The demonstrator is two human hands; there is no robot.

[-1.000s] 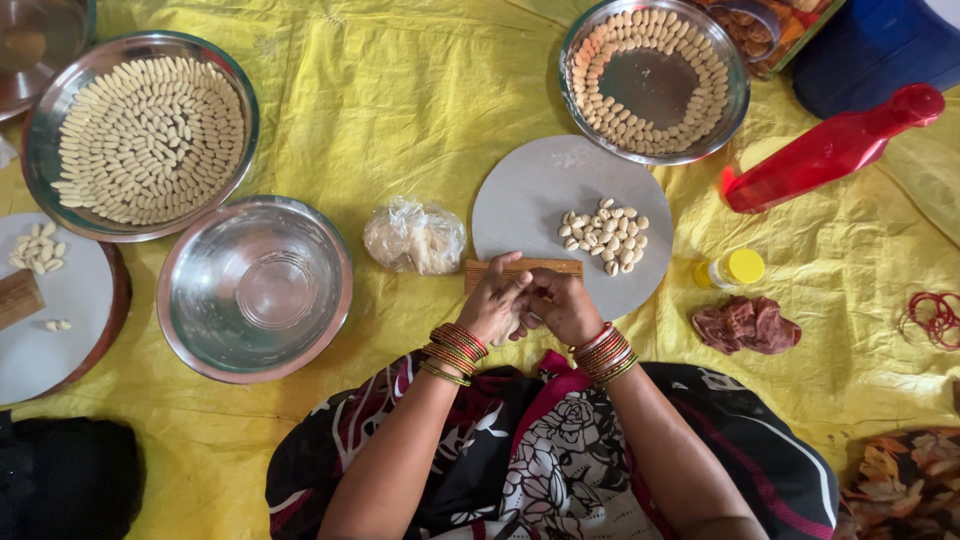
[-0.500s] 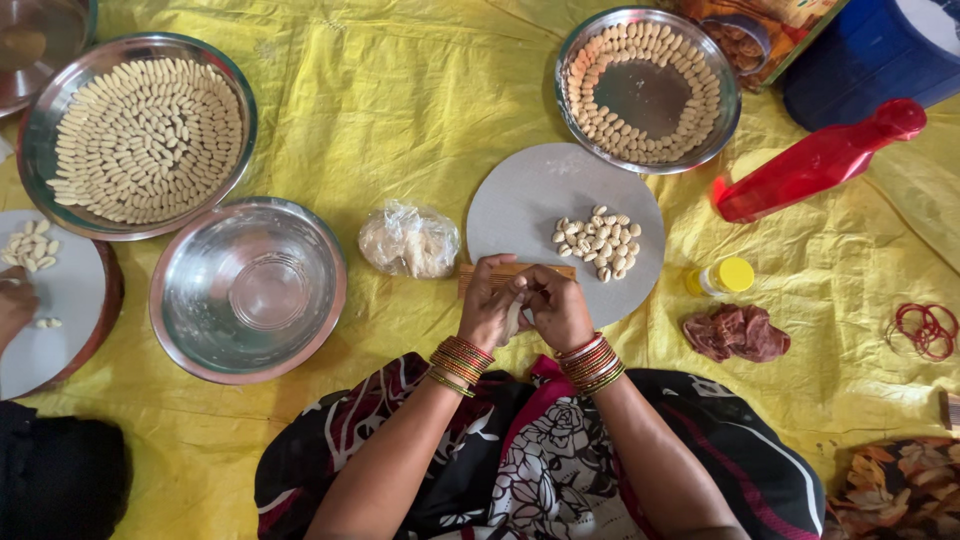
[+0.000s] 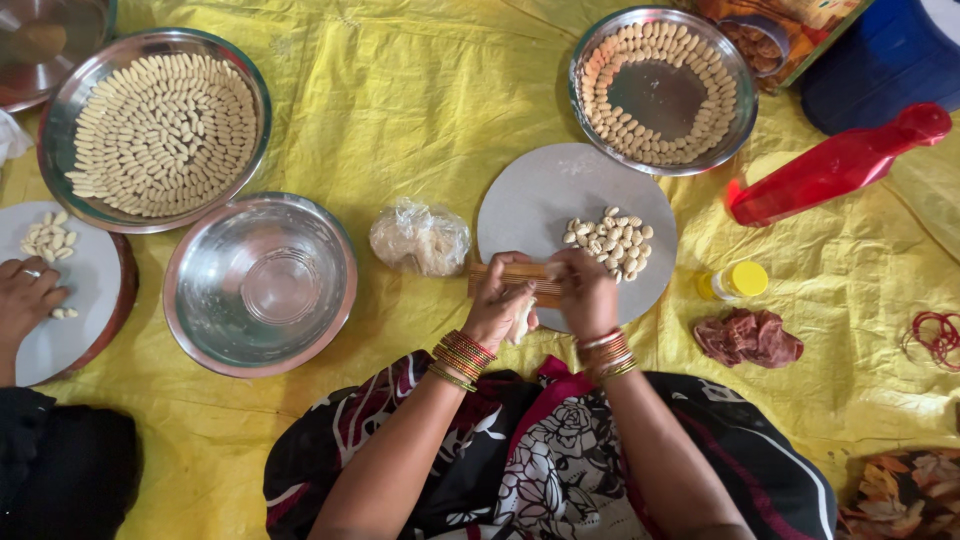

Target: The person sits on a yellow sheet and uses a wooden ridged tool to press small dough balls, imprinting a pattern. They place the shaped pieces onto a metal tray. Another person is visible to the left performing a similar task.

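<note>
1. Far left of the grey round board (image 3: pixel 560 195), a co-worker's hand (image 3: pixel 28 298) rests on another board.
2. Left of the grey round board sit an empty steel bowl (image 3: pixel 260 285) and a crumpled plastic bag (image 3: pixel 420 237).
3. The left hand (image 3: pixel 497 305), at the board's near edge, is curled around a pale lump of dough (image 3: pixel 521 322).
4. The right hand (image 3: pixel 585 290), fingers bent, presses on the ridged wooden comb (image 3: pixel 510 273) lying on the board's near edge.
5. Small shaped dough pieces (image 3: pixel 610 240) lie piled on the board.
</note>
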